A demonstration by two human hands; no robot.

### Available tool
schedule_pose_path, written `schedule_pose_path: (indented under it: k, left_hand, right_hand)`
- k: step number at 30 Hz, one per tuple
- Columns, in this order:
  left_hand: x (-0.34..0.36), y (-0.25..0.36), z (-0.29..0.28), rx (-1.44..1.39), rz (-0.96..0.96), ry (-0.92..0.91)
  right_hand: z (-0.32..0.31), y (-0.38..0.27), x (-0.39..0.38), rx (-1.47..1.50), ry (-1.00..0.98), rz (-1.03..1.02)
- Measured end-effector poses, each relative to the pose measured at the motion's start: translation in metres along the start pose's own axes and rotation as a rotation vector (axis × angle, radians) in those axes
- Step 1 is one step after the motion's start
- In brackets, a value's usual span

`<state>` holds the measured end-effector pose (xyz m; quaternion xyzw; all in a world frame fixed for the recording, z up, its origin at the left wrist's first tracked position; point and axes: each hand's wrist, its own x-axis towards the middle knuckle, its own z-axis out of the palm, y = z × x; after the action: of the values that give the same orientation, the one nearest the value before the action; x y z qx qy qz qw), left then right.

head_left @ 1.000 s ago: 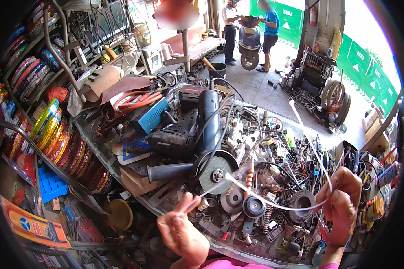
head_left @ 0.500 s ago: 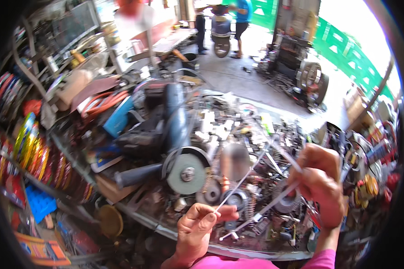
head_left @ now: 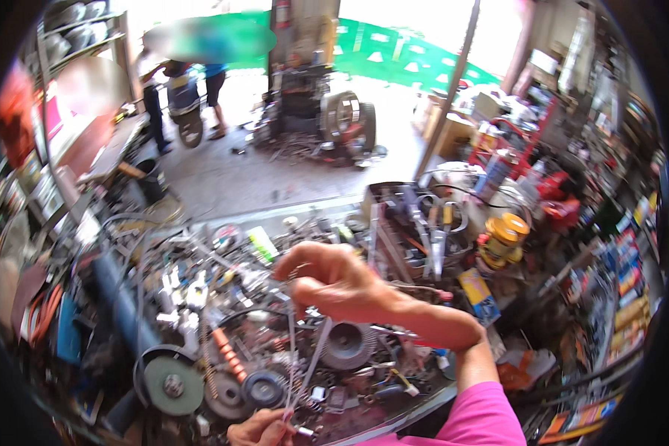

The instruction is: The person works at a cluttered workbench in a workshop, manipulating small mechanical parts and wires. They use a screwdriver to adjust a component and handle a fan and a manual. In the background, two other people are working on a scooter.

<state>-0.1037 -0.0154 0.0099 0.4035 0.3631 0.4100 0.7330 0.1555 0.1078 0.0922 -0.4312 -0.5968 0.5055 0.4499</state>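
Note:
Thin white cable (head_left: 291, 349) runs in two strands between my hands over a bench heaped with small metal parts. My right hand (head_left: 323, 286), in the middle of the view, has curled fingers closed on the upper part of the cable. My left hand (head_left: 262, 427), low at the bottom edge and partly cut off, pinches the cable. Below my right hand lies a ridged metal wheel (head_left: 345, 343). To the left are an angle grinder with a pale green disc (head_left: 172, 385), an orange coiled piece (head_left: 229, 349) and a dark round part (head_left: 262, 388). Motion blurs the fine detail.
A bin of tools (head_left: 424, 230) and a yellow container (head_left: 504, 241) sit at the right. Beyond the bench are a black bucket (head_left: 153, 182), two people (head_left: 214, 89) at a scooter (head_left: 183, 100), tires (head_left: 360, 123) by a post, and a green fence (head_left: 394, 52).
The view has swung to the right, so the scene appears shifted left. My right hand has moved toward the middle and higher relative to my left, which has dropped toward the bottom edge.

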Motion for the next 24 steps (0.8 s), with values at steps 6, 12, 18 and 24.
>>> schedule_pose_path:
  k: [6,12,18,24]
  left_hand:
    - [0.009,0.009,0.007,-0.247,-0.054,0.130]
    - [0.021,0.017,0.005,-0.059,0.350,0.364]
    - [0.029,0.002,0.011,0.234,0.192,0.181]
    - [0.019,0.003,0.032,0.087,-0.037,0.102]
  right_hand:
    - [-0.013,-0.015,-0.032,-0.122,0.358,-0.269]
    - [-0.028,-0.026,-0.080,-0.750,-0.016,-0.311]
    - [-0.007,-0.022,-0.092,-0.638,-0.257,-0.316]
    - [-0.025,-0.019,-0.075,-0.760,-0.133,-0.300]
